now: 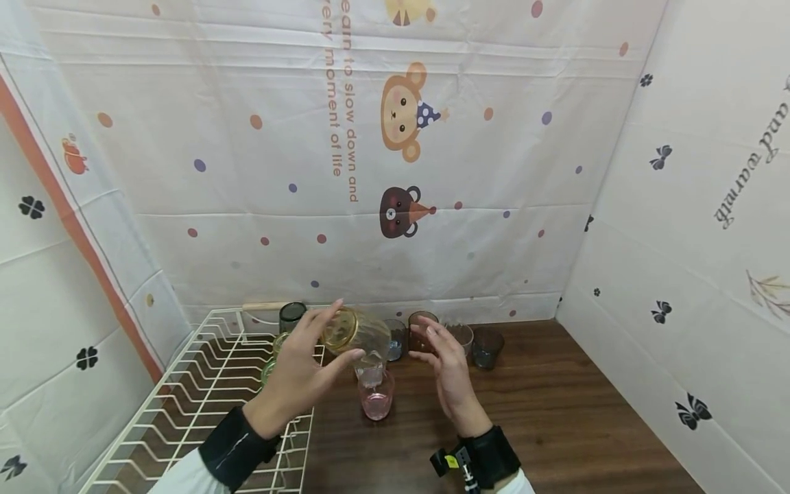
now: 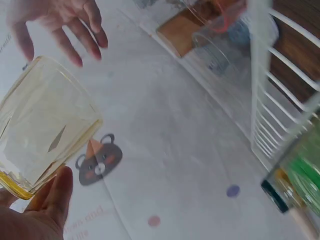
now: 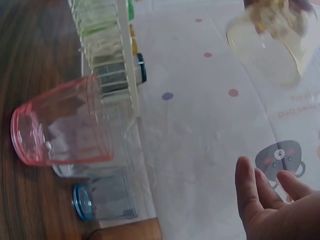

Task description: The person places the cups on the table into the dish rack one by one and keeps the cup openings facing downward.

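My left hand (image 1: 295, 381) grips a yellow-tinted glass (image 1: 365, 334), tilted on its side in the air, its base toward the palm and its mouth toward the right. In the left wrist view the fingers (image 2: 59, 192) are at the base of the glass. My right hand (image 1: 453, 381) is raised to the right of the glass, apart from it, fingers extended and holding nothing. On the table below, between the hands, stands a pink glass (image 1: 376, 405), with a clear glass (image 1: 369, 376) just behind it.
A white wire rack (image 2: 257, 75) at the left holds a dark glass (image 1: 293, 315), a yellow one (image 1: 280, 342) and a green one (image 1: 267, 371). Along the back stand a blue glass (image 1: 396, 341), a brown glass (image 1: 416, 345), a clear ribbed glass (image 1: 461, 337) and a dark glass (image 1: 488, 350).
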Demonstrator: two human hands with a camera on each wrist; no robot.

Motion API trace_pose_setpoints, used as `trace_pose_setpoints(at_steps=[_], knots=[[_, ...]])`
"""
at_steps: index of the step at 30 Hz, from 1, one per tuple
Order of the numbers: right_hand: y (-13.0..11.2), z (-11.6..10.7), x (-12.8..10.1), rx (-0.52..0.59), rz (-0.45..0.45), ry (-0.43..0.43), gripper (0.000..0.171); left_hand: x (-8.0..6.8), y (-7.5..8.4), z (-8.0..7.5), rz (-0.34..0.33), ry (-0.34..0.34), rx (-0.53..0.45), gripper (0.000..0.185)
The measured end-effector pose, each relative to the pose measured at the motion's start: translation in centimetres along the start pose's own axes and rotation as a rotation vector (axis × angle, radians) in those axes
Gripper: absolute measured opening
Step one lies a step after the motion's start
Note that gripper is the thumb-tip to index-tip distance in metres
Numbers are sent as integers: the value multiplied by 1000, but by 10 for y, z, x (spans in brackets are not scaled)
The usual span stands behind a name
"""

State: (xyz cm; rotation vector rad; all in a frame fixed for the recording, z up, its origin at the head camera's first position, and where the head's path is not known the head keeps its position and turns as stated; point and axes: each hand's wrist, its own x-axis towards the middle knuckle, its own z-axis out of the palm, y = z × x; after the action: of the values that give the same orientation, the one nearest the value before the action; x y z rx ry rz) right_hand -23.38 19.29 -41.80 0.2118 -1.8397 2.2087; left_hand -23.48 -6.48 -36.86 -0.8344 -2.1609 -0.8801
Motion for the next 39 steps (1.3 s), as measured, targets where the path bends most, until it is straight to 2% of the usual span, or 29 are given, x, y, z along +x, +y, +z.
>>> trace_pose_setpoints(at_steps=[4,7,12,19,23,29,39], knots=[[4,-1,1,-65,-31,63,51,-14,-5,-19,-43,-13,86,89],[5,-3,2,-121,-50,90,48,-24,-10,-32,-50,-9,140,89],[7,-5,3,-155,-54,114,46,-36,-17,-52,-77,21,182,85],[16,-8,5,-189,-21,150,47,-48,-28,-71,-124,45,225,76],[20,-12,7,-187,11,169,48,-56,-33,-81,-145,36,273,72],[20,-14,9,-174,26,174,49,-62,-35,-95,-174,-48,314,67],[21,-14,9,-178,15,194,47,-64,-42,-101,-254,-315,355,66]])
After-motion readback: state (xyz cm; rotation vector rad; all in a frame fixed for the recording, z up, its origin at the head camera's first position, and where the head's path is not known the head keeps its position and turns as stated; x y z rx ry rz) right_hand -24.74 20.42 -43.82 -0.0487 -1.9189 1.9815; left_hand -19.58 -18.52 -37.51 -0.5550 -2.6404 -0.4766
